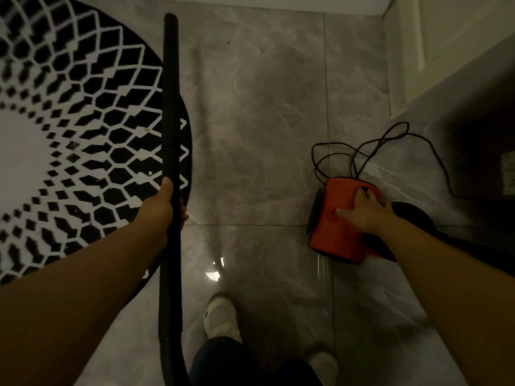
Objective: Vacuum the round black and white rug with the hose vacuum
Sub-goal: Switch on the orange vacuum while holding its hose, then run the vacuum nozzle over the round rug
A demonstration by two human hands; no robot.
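Two hands working, left hand [163, 210] gripping black hose wand [170, 135] beside rug [69, 121], right hand [362, 210] lying flat, fingers spread, pressing on red vacuum body [337, 232]

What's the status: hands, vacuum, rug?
Left hand grips hose tube. Right hand rests on red vacuum. Tube lies along rug edge. Cord loose on floor.
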